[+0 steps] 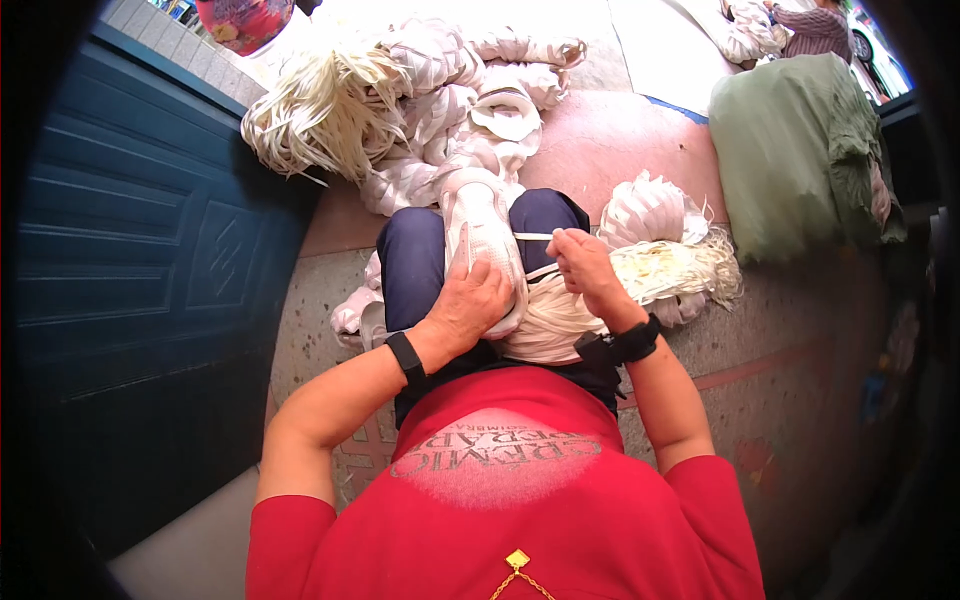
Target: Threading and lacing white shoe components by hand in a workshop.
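Observation:
A white sports shoe (487,225) lies lengthwise across my lap, between my knees in dark blue trousers. My left hand (472,303) grips its side, with the fingers curled over the upper near its opening. To its right, my right hand (588,268) pinches the end of a flat white shoelace (534,237), which stretches taut from the shoe. Beneath my right wrist, a loose bundle of cream laces (560,320) spreads across my leg and out to the right.
Beyond my knees lie piled pale shoe uppers (430,120) and a bunch of cream laces (325,110). A dark blue panelled door (130,250) stands left. At right is a large green cloth-covered bundle (785,155). Another person (815,30) is at the far right.

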Motion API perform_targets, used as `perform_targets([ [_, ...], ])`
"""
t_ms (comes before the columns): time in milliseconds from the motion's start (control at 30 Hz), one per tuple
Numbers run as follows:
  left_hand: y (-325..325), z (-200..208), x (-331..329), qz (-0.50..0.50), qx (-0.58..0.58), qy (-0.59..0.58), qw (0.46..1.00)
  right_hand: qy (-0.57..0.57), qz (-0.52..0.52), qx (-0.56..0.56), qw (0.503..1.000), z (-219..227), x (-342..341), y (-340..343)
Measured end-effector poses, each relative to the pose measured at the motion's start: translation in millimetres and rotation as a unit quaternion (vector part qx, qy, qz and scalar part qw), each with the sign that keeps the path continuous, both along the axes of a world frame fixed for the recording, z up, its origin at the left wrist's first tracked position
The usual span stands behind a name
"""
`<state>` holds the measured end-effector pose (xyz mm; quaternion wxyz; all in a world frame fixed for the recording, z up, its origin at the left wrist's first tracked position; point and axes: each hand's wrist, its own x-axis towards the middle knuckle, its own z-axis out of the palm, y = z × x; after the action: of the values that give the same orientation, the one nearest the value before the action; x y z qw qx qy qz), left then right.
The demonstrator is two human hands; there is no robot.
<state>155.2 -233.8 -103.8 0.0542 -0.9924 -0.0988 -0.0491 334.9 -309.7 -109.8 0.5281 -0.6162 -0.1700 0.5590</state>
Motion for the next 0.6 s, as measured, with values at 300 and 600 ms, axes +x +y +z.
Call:
perform_targets([
  [300,-13,19,14,-0.014,-0.035,0.087,0.996,0.039,-0.020,0.182,0.982,66,31,15],
  [600,15,8,-22,0.310,-0.349,-0.006,0.884,-0.358,0.140,0.038,0.922,-25,-48,-1],
])
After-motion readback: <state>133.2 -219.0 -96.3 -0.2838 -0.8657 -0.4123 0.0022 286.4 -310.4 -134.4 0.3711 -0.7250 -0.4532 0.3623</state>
